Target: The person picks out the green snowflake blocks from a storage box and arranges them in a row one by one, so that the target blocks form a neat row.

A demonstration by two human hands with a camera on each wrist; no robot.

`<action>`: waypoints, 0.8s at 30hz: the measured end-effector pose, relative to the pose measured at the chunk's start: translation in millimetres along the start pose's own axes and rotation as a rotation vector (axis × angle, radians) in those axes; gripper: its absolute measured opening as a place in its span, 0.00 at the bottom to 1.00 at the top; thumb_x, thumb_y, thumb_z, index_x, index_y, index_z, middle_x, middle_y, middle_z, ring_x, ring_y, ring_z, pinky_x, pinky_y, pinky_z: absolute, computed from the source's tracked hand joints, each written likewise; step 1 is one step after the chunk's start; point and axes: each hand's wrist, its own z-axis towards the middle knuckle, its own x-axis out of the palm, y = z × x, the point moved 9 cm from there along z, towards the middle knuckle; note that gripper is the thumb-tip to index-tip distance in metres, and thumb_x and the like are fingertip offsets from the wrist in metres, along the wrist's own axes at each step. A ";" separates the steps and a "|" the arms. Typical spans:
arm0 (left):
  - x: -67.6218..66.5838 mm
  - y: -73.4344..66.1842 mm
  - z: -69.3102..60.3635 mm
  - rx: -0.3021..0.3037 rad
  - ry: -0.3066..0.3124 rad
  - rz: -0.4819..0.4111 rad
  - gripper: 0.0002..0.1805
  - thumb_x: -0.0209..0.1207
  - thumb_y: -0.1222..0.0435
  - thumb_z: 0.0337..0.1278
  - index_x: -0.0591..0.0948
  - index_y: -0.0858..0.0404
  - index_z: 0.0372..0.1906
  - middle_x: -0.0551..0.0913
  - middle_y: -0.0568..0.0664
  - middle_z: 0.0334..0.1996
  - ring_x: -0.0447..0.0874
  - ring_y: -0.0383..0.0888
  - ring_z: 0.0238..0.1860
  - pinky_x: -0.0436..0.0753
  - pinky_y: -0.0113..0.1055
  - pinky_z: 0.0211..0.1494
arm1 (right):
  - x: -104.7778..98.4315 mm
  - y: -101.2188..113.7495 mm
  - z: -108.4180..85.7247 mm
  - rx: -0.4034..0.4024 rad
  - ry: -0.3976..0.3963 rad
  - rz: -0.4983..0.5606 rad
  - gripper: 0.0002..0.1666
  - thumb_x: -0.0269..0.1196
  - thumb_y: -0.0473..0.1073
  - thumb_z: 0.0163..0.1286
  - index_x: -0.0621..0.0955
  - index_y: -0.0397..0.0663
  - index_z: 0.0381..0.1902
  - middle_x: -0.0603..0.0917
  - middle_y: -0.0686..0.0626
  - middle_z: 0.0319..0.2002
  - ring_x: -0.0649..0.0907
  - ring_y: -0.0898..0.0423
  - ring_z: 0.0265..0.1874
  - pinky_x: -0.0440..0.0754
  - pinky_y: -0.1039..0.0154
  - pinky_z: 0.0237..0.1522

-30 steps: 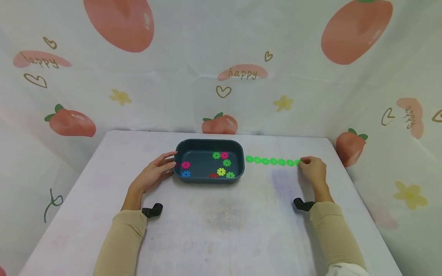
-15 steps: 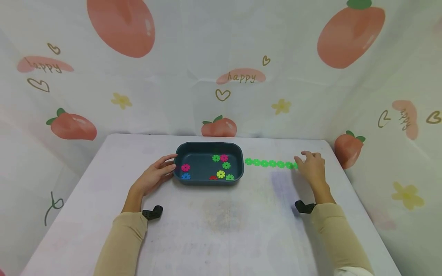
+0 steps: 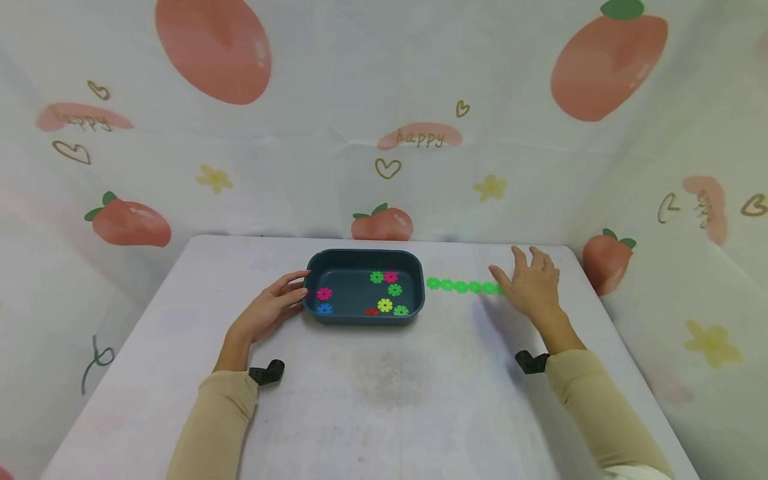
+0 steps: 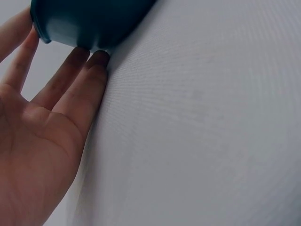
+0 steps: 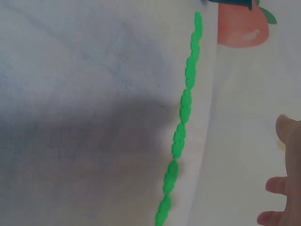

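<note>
A dark teal tray point(image 3: 363, 321) stands on the table, holding several small snowflake discs in green, pink, yellow, red and blue. My left hand point(image 3: 270, 310) rests against its left end; in the left wrist view, extended fingers point(image 4: 70, 94) touch the tray wall point(image 4: 89, 23). To the right of the tray lies a straight row of several bright green snowflake discs point(image 3: 461, 287). My right hand point(image 3: 534, 287), fingers spread and holding nothing, hovers over the row's right end and hides it. The right wrist view has the green row point(image 5: 185, 106) running beside loose fingertips point(image 5: 276, 185).
The white table point(image 3: 390, 400) backs onto a pale curtain point(image 3: 300, 167) printed with peaches, hearts and flowers. A black camera point(image 3: 267, 373) sits on the left wrist, and another black camera point(image 3: 531, 362) on the right wrist.
The right hand has let go of the row's right-end disc, spread its fingers and lifted, shifting slightly left over the row. The left hand stays at the tray.
</note>
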 end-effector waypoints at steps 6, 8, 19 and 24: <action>-0.5 1.6 -0.9 -0.004 -0.005 0.003 0.35 0.58 0.55 0.74 0.60 0.54 0.79 0.55 0.60 0.81 0.56 0.58 0.80 0.58 0.57 0.83 | 0.5 19.7 -1.5 -0.055 0.010 -0.047 0.53 0.43 0.76 0.75 0.56 0.42 0.79 0.47 0.24 0.78 0.44 0.20 0.77 0.41 0.16 0.70; 0.0 1.7 -1.0 -0.007 -0.005 0.004 0.35 0.58 0.54 0.74 0.60 0.53 0.79 0.55 0.59 0.81 0.56 0.57 0.80 0.58 0.56 0.83 | 1.7 26.1 -2.0 -0.079 0.020 -0.058 0.53 0.44 0.76 0.75 0.55 0.43 0.80 0.44 0.26 0.79 0.42 0.21 0.77 0.39 0.16 0.70; 1.5 -2.2 -3.4 0.002 -0.010 -0.008 0.36 0.58 0.55 0.74 0.59 0.55 0.80 0.54 0.60 0.81 0.55 0.58 0.81 0.58 0.57 0.83 | 10.9 65.9 1.1 -0.187 0.055 -0.117 0.52 0.44 0.77 0.74 0.55 0.50 0.81 0.42 0.33 0.82 0.40 0.26 0.80 0.36 0.20 0.74; 0.5 -2.3 -3.7 -0.006 -0.011 0.002 0.35 0.58 0.54 0.74 0.60 0.53 0.79 0.55 0.59 0.81 0.56 0.57 0.81 0.59 0.56 0.83 | 14.8 83.0 2.1 -0.228 0.054 -0.136 0.50 0.47 0.76 0.74 0.56 0.52 0.81 0.43 0.35 0.82 0.41 0.28 0.81 0.36 0.21 0.75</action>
